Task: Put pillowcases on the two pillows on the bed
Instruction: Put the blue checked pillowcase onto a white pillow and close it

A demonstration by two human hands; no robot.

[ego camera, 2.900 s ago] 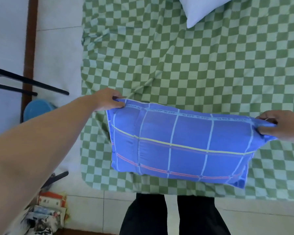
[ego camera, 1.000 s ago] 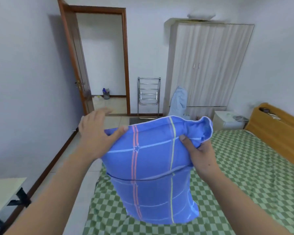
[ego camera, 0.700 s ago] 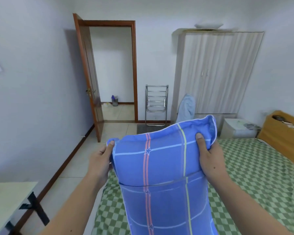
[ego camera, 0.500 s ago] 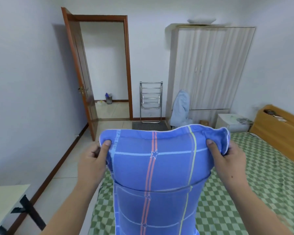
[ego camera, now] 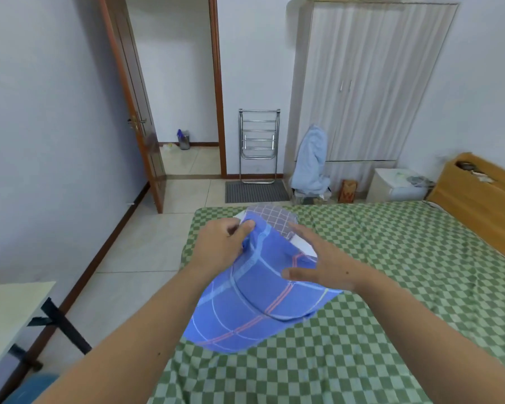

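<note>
I see two bare forearms, no sleeves in frame. Left hand and right hand carry no gloves, rings, watch or bands. Small moles dot both arms.

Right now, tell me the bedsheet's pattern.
The bedsheet is a green and pale-green check, seen clearly in the head view.

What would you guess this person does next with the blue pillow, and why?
Probably bring the right hand down to grip the blue pillowcase and pull its open end over the pillow. The left hand already pinches the far corner, the right hand's fingers are spread and hold nothing, and white pillow shows past the cloth's edge.
</note>
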